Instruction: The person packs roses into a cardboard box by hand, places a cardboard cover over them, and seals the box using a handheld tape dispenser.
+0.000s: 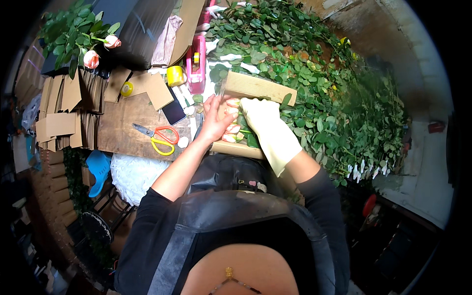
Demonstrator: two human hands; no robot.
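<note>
A bunch of pale peach-pink roses (231,129) lies with its heads to the left, between pieces of corrugated cardboard (260,87) in front of my body. My bare left hand (215,121) is closed around the left side of the rose heads, its thumb lying across them. My right hand (261,118), in a cream rubber glove, has its fingers curled beside the upper blooms; what lies inside them is hidden. Below the blooms runs a second cardboard edge (237,150). Green leaves show between the roses and the glove.
Red-and-yellow-handled scissors (164,139), a phone (174,112) and yellow tape (175,76) lie on the wooden table left. Beyond stands a pink tape dispenser (196,69). Leafy rose stems (314,93) are heaped to the right. Cardboard pieces (61,125) are stacked far left.
</note>
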